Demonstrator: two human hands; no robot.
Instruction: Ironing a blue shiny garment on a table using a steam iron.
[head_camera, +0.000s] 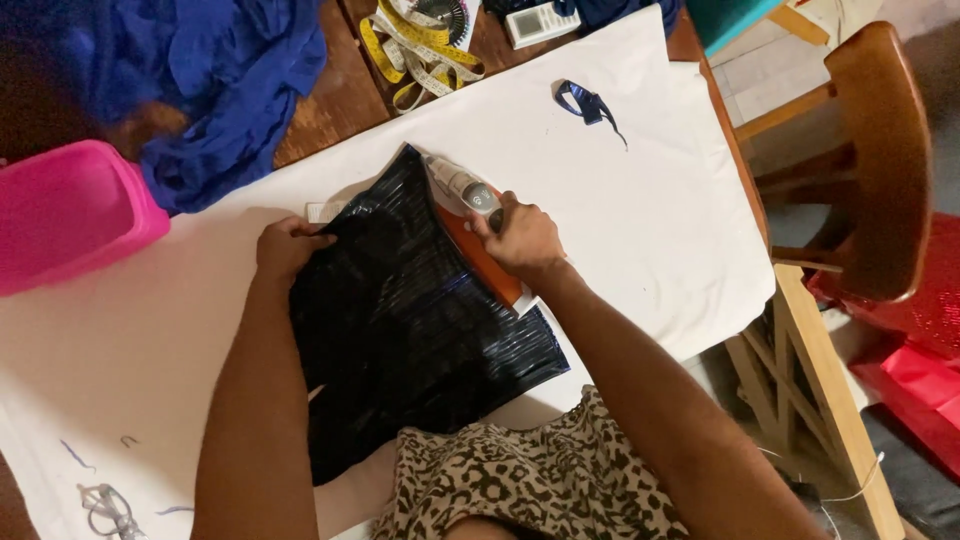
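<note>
A shiny black pleated fabric lies flat on a white cloth that covers the table. My right hand is closed around the handle of an orange and white iron resting on the fabric's right edge, its tip pointing to the far corner. My left hand presses down on the fabric's left edge, fingers curled over it.
A pink plastic tub sits at the left, blue cloth behind it. A yellow tape measure and a white device lie at the far edge, a dark blue scrap on the white cloth. A wooden chair stands right. Scissors lie near left.
</note>
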